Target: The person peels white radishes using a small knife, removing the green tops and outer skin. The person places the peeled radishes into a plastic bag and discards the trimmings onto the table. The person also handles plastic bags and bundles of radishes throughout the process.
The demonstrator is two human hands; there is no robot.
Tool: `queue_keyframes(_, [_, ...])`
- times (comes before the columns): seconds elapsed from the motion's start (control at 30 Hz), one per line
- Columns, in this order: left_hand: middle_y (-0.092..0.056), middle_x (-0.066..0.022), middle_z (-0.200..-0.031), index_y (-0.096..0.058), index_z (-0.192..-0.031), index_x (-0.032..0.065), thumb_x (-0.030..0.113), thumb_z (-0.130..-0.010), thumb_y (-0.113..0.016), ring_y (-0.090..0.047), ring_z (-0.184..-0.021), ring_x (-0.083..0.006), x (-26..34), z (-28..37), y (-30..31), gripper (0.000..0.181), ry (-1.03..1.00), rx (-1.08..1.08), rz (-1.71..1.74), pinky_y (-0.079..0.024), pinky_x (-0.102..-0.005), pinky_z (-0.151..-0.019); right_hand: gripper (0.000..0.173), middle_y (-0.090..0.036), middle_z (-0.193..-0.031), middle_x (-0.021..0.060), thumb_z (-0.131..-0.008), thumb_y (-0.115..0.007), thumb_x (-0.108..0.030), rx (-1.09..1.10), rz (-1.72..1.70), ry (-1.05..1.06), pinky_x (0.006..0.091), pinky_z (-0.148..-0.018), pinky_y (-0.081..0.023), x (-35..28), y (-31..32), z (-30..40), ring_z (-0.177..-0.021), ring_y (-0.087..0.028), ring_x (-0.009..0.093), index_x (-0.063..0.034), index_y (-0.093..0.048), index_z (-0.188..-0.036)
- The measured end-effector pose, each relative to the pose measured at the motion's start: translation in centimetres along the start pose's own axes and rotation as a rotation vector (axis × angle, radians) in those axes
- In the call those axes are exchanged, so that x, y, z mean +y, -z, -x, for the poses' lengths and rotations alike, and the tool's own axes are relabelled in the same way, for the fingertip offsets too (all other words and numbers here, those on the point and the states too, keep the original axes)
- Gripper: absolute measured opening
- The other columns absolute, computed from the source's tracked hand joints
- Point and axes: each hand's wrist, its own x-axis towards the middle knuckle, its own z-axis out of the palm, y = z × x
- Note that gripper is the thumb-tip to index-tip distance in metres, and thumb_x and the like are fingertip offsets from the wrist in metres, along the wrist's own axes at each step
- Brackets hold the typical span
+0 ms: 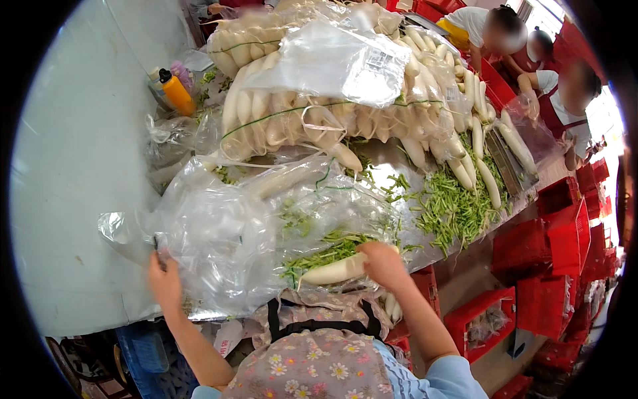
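Note:
My left hand (165, 282) grips a slim dark tool (158, 253) at the left of the metal table; its exact kind is unclear. Beside it, a heap of transparent plastic bags (219, 234) spreads across the table in front of me. My right hand (383, 263) is closed around the right end of a white daikon radish (331, 270), which lies along the near edge on the plastic. Cut green stalks (324, 249) lie just behind this radish. Farther back, large transparent bags packed with daikon radishes (279, 124) are piled up, with an empty flat plastic bag (319, 65) on top.
Trimmed stalks (448, 209) and loose daikon (488, 184) cover the table's right side. An orange bottle (177, 92) stands at the back left by the pale wall (75, 149). Red crates (523, 249) crowd the floor at right. Other people work beyond the table.

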Motion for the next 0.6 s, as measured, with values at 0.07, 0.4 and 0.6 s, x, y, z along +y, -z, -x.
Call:
queue_keyframes(0.07, [-0.051, 0.0, -0.069, -0.06, -0.101, 0.0008, 0.01, -0.084, -0.052, -0.05, -0.059, -0.0103, 5.1, 2.4, -0.4, 0.022, 0.157, -0.227, 0.109, -0.039, -0.0262, -0.047, 0.044, -0.06, -0.105, 0.0117, -0.065, -0.069, -0.011, -0.099, 0.065, 0.116, 0.0397, -0.091, -0.043, -0.4, -2.6, -0.6, -0.102, -0.056, 0.03, -0.0074, -0.059, -0.108])
queue_keyframes(0.4, [-0.055, -0.0016, -0.073, -0.062, -0.106, 0.0011, 0.018, -0.084, -0.053, -0.052, -0.059, -0.0116, 6.2, 1.4, -1.7, 0.028, 0.504, -0.249, 1.063, -0.042, -0.025, -0.052, 0.057, -0.059, -0.108, 0.0069, -0.056, -0.079, -0.021, -0.026, 0.254, 0.249, 0.0435, -0.098, -0.036, 1.8, -3.9, 0.6, -0.106, -0.053, 0.027, -0.0137, -0.058, -0.108])
queue_keyframes(0.6, [-0.054, -0.0011, -0.08, -0.055, -0.117, -0.0046, 0.007, -0.087, -0.05, -0.051, -0.064, -0.0097, 0.7, 0.3, -2.3, 0.032, 0.247, -0.267, 1.072, -0.041, -0.0226, -0.052, 0.06, -0.059, -0.109, 0.0073, -0.061, -0.079, -0.012, 0.484, -0.641, -0.109, 0.0351, -0.088, -0.044, 3.6, 0.1, 2.6, -0.103, -0.056, 0.022, -0.004, -0.056, -0.116])
